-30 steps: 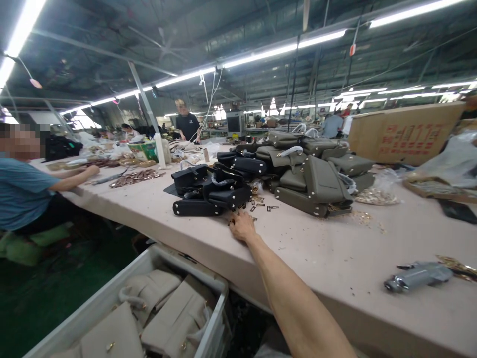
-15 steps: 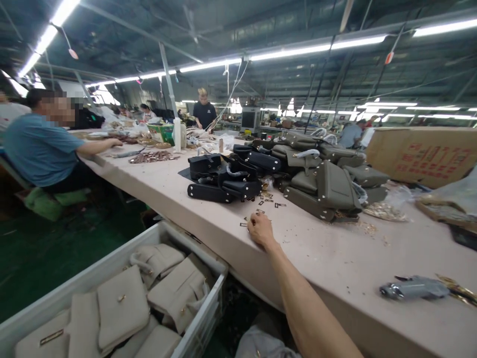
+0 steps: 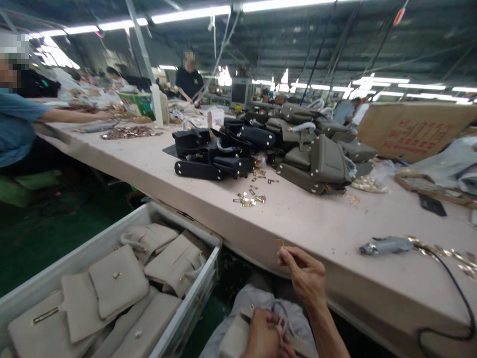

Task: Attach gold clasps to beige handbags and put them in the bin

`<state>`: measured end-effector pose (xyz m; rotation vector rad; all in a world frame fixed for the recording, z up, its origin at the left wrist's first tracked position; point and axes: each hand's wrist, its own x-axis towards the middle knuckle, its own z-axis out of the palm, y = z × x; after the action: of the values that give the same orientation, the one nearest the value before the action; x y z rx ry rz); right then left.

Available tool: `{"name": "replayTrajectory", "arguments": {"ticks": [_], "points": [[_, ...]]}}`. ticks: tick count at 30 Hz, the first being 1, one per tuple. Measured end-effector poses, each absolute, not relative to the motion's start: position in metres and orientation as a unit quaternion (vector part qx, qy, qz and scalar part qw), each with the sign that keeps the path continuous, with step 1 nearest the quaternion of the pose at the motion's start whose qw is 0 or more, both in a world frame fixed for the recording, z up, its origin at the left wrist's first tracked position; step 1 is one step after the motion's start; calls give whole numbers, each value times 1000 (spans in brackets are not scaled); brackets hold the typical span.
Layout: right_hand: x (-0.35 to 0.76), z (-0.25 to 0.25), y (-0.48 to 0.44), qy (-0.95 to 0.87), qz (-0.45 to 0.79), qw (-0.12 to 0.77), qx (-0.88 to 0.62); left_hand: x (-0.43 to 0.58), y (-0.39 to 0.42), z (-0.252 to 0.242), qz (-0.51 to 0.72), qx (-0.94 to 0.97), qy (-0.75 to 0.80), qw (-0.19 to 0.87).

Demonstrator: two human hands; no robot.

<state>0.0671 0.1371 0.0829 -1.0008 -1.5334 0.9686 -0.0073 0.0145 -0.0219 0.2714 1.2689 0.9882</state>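
A beige handbag (image 3: 234,338) rests on my lap, partly hidden by my left hand (image 3: 265,334). The fingers of that hand are curled round the bag near its strap. Just above the bag, by the table's front edge, my right hand (image 3: 307,276) pinches a small gold-coloured metal piece (image 3: 280,242) between thumb and fingertips. Its exact shape is blurred. On the table beyond lies a small heap of rectangular metal buckle frames (image 3: 250,200), with more scattered up to the black bags (image 3: 223,166).
Left of my lap stands a white crate (image 3: 203,278) of beige bags (image 3: 117,283). Olive bags (image 3: 320,159) are piled on the table (image 3: 298,219). A grey power screwdriver (image 3: 387,245) with a black cord lies to the right, before a cardboard box (image 3: 417,132). A co-worker (image 3: 18,124) sits far left.
My right hand has drawn back from the metal frames towards my lap, bringing a small metal piece. My left hand and the bag on my lap have come into view as the camera tilted down.
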Motion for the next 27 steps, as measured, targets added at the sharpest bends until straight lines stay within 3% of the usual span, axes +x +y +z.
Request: {"name": "replayTrajectory", "arguments": {"ticks": [8, 18, 22, 27], "points": [[158, -16, 14, -648, 357, 416, -530, 2, 15, -22, 409, 163, 564, 699], [185, -33, 16, -821, 189, 302, -445, 14, 16, -19, 424, 153, 559, 696], [182, -32, 17, -802, 245, 326, -437, 15, 12, -19, 437, 180, 538, 698], [176, -21, 17, -662, 432, 361, -495, 12, 11, -20, 437, 181, 541, 695]]}}
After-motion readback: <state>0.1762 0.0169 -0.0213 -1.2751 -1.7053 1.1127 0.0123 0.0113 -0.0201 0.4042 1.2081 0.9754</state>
